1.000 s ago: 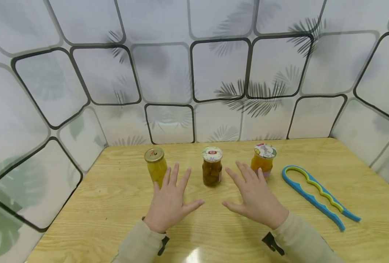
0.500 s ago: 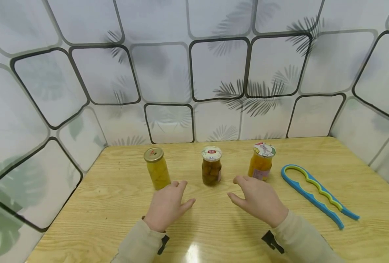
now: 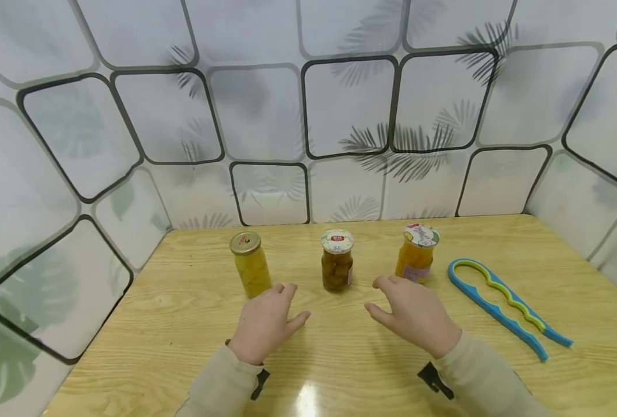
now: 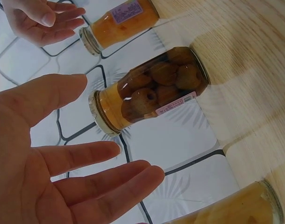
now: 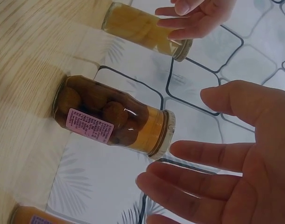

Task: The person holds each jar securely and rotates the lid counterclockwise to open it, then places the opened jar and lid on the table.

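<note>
My left hand (image 3: 266, 321) is held over the table in front of a tall jar of yellow fruit (image 3: 252, 269) with a gold lid. Its fingers are loosely bent and hold nothing. My right hand (image 3: 417, 315) has a similar pose, in front of a jar of orange fruit (image 3: 414, 262) with a purple label. Between and beyond the hands stands a jar of dark brown round fruit (image 3: 336, 269), its lid pale and patterned. Both wrist views show this brown jar (image 4: 159, 84) upright and apart from the fingers. All three jars have lids on.
A blue and yellow-green jar opener (image 3: 492, 310) lies on the right part of the wooden table (image 3: 146, 324), its handles pointing toward the near right. A white wall covering (image 3: 266, 116) with dark outlines and leaf prints rises behind the table and at both sides.
Both hands had fingers spread and straight a second ago; the fingers have since bent downward and the hands have stayed about in place. The jars and jar opener have not moved.
</note>
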Demonstrator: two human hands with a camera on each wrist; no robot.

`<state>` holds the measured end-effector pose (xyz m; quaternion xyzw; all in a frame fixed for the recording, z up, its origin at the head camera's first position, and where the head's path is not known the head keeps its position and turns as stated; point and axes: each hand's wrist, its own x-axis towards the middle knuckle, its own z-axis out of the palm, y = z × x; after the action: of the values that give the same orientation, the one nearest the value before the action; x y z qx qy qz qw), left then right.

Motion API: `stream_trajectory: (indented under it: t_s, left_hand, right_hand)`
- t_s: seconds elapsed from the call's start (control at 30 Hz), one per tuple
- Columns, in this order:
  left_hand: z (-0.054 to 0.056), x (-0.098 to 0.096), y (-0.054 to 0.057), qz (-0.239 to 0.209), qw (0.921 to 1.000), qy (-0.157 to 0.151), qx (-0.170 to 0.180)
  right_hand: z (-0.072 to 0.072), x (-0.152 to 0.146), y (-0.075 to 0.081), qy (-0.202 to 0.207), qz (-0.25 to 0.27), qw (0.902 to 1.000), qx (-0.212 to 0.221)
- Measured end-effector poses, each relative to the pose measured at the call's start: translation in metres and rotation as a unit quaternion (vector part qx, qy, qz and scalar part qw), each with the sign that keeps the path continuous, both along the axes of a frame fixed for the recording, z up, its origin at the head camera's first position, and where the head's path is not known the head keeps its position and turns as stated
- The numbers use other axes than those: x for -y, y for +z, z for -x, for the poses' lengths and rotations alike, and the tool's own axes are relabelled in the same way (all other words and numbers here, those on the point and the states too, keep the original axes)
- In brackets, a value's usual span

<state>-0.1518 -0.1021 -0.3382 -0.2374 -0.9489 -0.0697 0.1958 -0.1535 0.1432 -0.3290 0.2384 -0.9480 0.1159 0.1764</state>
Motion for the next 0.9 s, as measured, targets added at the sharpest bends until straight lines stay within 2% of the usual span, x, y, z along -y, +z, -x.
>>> stream_trajectory:
  t_s: [0.5,0.6,0.77,0.9]
  left_hand:
    - [0.002,0.002,0.000,-0.005,0.9999,0.011,-0.001]
    - [0.003,0.006,0.001,-0.007,0.9998,0.015,-0.008]
    - [0.001,0.013,0.002,-0.012,0.9996,0.027,0.000]
    - [0.000,0.022,0.001,-0.013,0.9991,0.041,0.004]
  right_hand:
    - [-0.001,-0.012,0.006,-0.018,0.000,0.9998,0.009]
    - [-0.001,-0.021,0.005,-0.027,0.002,0.9996,0.011]
    - [-0.002,-0.042,0.005,-0.044,0.004,0.9990,0.004]
    - [-0.005,-0.063,0.007,-0.066,0.007,0.9975,0.023]
